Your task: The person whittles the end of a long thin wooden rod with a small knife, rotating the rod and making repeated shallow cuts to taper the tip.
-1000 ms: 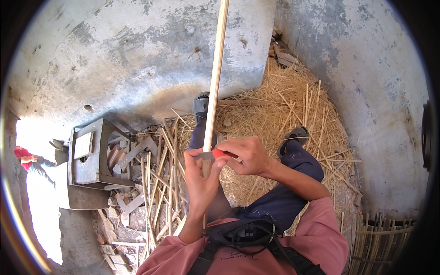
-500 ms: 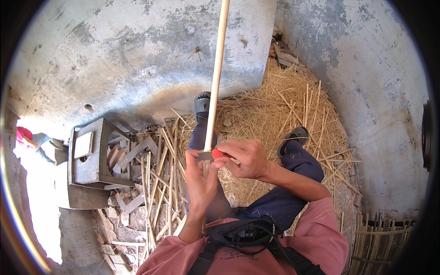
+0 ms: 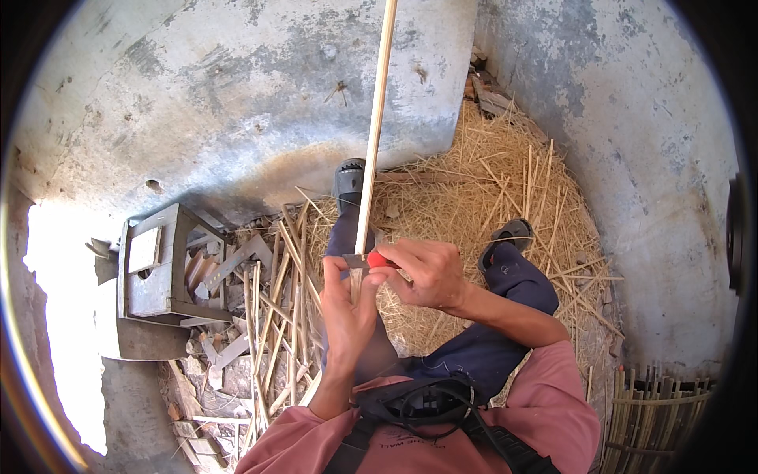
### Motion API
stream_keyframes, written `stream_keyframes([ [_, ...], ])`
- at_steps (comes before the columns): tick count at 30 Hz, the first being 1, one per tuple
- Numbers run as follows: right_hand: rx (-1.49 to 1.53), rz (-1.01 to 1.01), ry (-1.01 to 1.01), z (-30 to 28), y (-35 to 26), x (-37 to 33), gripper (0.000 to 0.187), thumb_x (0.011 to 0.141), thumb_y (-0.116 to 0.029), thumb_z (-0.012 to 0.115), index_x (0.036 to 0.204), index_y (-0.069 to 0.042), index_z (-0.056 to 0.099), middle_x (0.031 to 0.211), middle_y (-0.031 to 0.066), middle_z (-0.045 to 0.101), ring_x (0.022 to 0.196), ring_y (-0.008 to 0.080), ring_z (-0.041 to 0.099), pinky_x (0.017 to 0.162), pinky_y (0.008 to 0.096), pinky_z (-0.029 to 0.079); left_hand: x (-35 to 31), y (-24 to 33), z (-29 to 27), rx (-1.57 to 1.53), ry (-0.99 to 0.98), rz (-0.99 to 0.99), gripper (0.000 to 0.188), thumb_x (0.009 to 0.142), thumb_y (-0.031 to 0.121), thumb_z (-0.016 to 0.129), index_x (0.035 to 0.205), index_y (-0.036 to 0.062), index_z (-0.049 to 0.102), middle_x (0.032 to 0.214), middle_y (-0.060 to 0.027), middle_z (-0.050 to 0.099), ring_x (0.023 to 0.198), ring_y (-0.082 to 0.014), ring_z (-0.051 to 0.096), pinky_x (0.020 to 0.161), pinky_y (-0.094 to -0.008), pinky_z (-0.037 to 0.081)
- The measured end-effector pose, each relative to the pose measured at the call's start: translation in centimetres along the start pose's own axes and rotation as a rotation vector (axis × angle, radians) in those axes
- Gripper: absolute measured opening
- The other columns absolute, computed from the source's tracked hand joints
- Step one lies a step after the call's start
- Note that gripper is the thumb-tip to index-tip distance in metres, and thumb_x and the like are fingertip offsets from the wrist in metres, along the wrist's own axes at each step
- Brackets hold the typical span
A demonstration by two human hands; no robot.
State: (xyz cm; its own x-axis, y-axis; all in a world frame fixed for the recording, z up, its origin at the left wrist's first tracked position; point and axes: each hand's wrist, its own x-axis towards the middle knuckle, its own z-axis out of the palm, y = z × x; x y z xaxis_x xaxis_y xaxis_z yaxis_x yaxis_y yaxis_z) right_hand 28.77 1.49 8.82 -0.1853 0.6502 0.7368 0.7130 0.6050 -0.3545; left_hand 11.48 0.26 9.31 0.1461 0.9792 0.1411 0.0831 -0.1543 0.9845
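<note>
A long pale bamboo strip (image 3: 375,142) rises away from me, with its near end between my hands. My left hand (image 3: 347,320) is closed round that lower end, thumb and fingers on either side. In my right hand (image 3: 430,272) is a small knife (image 3: 377,260) with a red handle. Its short dark blade lies across the strip, just above my left thumb, and its tip reaches my left fingertips. My right thumb is close to the strip below the blade. The fingers partly hide the handle.
A worn wooden box frame (image 3: 170,268) stands at the left beside several loose sticks (image 3: 272,332). Straw and shavings (image 3: 450,205) cover the floor around my sandalled feet. A slatted bamboo piece (image 3: 655,419) is at the lower right. Weathered walls (image 3: 616,158) enclose the space.
The blade has turned to lie more squarely across the strip. My hands have barely shifted. A person in red at the bright opening on the left has gone out of view.
</note>
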Motion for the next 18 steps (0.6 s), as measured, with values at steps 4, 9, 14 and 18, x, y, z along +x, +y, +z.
stream_keyframes([
  [4,-0.024,-0.022,-0.002,-0.2,0.0,0.3,0.022,0.093,-0.027,0.078,0.107,-0.01,0.074,0.076,0.0032,0.067,0.06,0.0218,0.068,0.051,0.0352,0.051,0.0,0.1,-0.1,0.093,0.019,0.03,0.034,0.108,0.023,0.069,0.117,0.0017,0.043,0.061,0.0051,0.051,0.058,0.0009,0.035,0.049,-0.0246,0.021],
  [9,-0.041,-0.032,0.0,-0.1,0.2,0.3,0.022,0.092,-0.027,0.079,0.107,-0.012,0.073,0.072,0.0019,0.061,0.059,0.0198,0.066,0.051,0.0347,0.05,-0.1,-0.3,0.0,0.182,0.067,0.086,0.034,0.107,0.023,0.071,0.117,-0.0002,0.048,0.06,0.0022,0.05,0.057,-0.0021,0.037,0.048,-0.0273,0.025],
  [14,-0.028,0.006,0.031,0.0,1.4,0.6,0.024,0.093,-0.031,0.079,0.106,-0.011,0.074,0.074,0.0028,0.065,0.059,0.0206,0.067,0.051,0.0348,0.05,-0.4,-0.8,-0.2,0.291,0.06,0.108,0.031,0.108,0.028,0.069,0.115,0.0005,0.055,0.062,-0.0005,0.053,0.056,-0.0065,0.041,0.05,-0.0306,0.03],
  [18,-0.011,0.044,-0.009,-0.5,1.3,0.8,0.026,0.094,-0.03,0.079,0.104,-0.007,0.075,0.083,0.0067,0.074,0.063,0.0258,0.071,0.053,0.0366,0.053,-0.7,-0.8,-0.3,0.301,0.053,0.106,0.031,0.112,0.032,0.059,0.113,0.0016,0.057,0.061,-0.0028,0.052,0.053,-0.0099,0.042,0.051,-0.0336,0.032],
])
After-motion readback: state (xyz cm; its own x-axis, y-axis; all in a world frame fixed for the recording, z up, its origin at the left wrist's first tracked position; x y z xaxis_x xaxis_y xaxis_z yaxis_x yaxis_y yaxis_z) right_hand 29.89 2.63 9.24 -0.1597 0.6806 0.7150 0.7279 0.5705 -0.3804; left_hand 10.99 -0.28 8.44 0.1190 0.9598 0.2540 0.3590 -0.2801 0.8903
